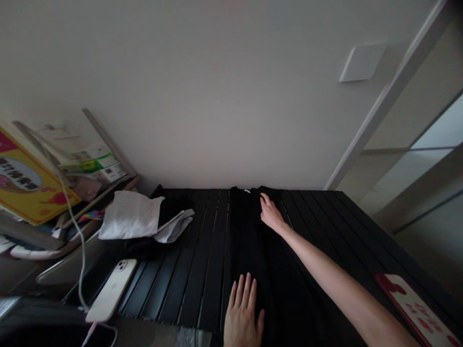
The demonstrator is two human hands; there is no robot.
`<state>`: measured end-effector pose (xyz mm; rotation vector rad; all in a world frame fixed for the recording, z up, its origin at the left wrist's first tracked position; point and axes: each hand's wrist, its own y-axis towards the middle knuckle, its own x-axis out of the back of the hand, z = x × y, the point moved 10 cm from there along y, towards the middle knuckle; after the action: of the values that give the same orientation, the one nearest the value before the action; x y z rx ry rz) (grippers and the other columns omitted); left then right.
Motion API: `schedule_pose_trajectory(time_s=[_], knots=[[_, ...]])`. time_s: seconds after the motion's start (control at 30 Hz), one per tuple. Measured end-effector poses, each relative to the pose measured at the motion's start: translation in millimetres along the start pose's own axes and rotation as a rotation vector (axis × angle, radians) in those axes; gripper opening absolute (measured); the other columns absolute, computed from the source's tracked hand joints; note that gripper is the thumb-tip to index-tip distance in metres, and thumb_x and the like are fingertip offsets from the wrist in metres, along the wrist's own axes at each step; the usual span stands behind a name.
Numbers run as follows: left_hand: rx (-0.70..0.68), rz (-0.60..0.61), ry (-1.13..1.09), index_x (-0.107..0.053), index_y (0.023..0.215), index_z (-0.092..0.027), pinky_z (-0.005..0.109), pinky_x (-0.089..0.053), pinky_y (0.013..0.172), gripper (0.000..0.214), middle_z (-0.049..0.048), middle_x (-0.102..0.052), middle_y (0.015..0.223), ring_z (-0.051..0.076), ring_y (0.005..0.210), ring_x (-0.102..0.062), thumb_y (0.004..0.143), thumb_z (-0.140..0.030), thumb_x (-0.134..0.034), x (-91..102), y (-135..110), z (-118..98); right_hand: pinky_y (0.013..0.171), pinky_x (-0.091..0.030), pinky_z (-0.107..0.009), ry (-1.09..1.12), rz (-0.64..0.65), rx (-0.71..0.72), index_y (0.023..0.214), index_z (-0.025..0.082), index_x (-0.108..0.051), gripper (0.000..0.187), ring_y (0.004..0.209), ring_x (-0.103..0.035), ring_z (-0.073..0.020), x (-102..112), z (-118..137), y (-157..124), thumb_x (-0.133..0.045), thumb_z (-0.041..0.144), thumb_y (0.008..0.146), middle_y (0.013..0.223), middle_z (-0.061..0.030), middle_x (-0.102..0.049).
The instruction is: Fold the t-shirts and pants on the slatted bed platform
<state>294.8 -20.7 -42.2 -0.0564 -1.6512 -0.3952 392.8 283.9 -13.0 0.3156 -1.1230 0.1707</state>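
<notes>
A black garment, apparently a T-shirt [249,236], lies lengthwise over the dark slatted table, a small pale label at its far neck edge. My left hand [243,313] rests flat on its near part, fingers stretched forward. Farther away, my right hand [272,214] is at the shirt's upper right side near the neckline, its fingers bent together on the cloth. Black fabric against the black slats makes the garment's outline hard to see, and its lower part runs out of view.
Folded white and black cloths [132,214] lie at the table's left. A white phone [112,289] with a cable is nearer me. A red-edged white object [415,308] lies at right. A cart with boxes [25,178] stands left; the wall [224,96] borders the table's [195,270] far edge.
</notes>
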Motion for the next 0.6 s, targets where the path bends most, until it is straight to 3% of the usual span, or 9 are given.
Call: schedule_pose_trajectory(time_s=[0.13,0.23,0.4,0.47,0.6], knots=[[0.007,0.019,-0.024,-0.013,0.152,-0.022,0.044,-0.04,0.108,0.077,0.0015,-0.021,0.156,0.027,0.139,-0.032,0.084,-0.026,-0.049,-1.5,-0.3,1.3,0.103,-0.041,-0.037,0.064,0.168,0.066,0.148,0.02,-0.03,0.075,0.132,-0.039,-0.0282,-51.7,37.3,1.3,-0.05,0.011,0.076,0.159,-0.0078,-0.011],[0.012,0.03,-0.04,-0.013,0.152,-0.022,0.045,-0.04,0.108,0.076,0.0015,-0.021,0.156,0.028,0.139,-0.032,0.085,-0.028,-0.048,-0.8,-0.1,1.1,0.104,-0.039,-0.039,0.103,0.255,0.101,0.147,0.027,-0.032,0.072,0.135,-0.036,-0.029,-68.2,46.8,-5.2,-0.052,0.015,0.078,0.16,-0.0063,-0.007],[0.03,0.015,-0.053,-0.015,0.152,-0.024,0.045,-0.039,0.11,0.072,0.0003,-0.024,0.156,0.027,0.14,-0.031,0.088,-0.03,-0.048,3.8,0.0,0.5,0.109,-0.031,-0.04,0.131,0.246,0.092,0.15,0.037,-0.012,0.077,0.139,-0.029,-0.0255,-44.7,29.9,-22.7,-0.049,0.022,0.084,0.16,-0.0041,0.0],[0.032,0.004,-0.055,-0.015,0.152,-0.024,0.044,-0.039,0.11,0.071,0.0003,-0.025,0.155,0.026,0.14,-0.03,0.089,-0.032,-0.047,6.4,-0.3,0.1,0.108,-0.031,-0.043,0.112,0.232,0.02,0.151,0.029,-0.014,0.076,0.138,-0.031,-0.029,-33.1,11.7,-37.7,-0.049,0.021,0.084,0.159,-0.0111,-0.007],[0.035,-0.002,-0.056,-0.016,0.152,-0.024,0.045,-0.038,0.111,0.067,0.0005,-0.023,0.156,0.026,0.141,-0.028,0.092,-0.032,-0.045,10.7,-1.1,-1.0,0.103,-0.037,-0.042,0.06,0.249,-0.13,0.141,0.011,-0.036,0.062,0.13,-0.042,-0.0315,-20.4,-21.7,-85.4,-0.052,0.018,0.082,0.144,-0.022,-0.035]])
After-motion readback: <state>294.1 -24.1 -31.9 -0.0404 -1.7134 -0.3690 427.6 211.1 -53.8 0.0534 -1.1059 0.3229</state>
